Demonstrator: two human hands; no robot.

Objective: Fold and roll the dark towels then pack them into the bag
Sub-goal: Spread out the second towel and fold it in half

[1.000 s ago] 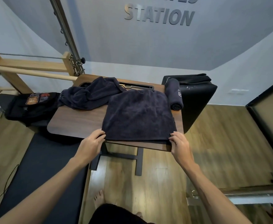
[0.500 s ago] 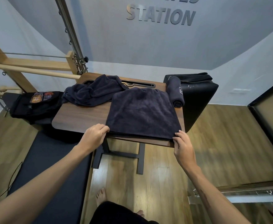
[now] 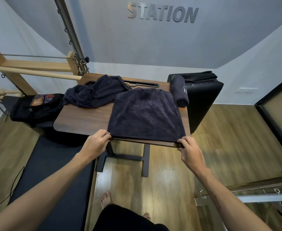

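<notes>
Folded towel [image 3: 146,115]: dark plush terry, roughly square, lies flat on the right half of the table [image 3: 85,120], its near hem at the table's front edge. Table is dark wood-grain laminate with rounded corners and a black metal frame under it.

Left hand [image 3: 96,143] pinches the near-left corner, fingers curled against the thumb. Right hand [image 3: 189,150] pinches the near-right corner the same way, fingertips on the hem.

Second towel [image 3: 96,94], same fabric, sits crumpled in soft folds at the table's back left. Rolled towel [image 3: 180,93] is a tight cylinder at the far-right edge, spiral end facing the camera.

Bag [image 3: 36,107]: black fabric with an orange patch, slumped just left of the table on a black padded surface.
</notes>
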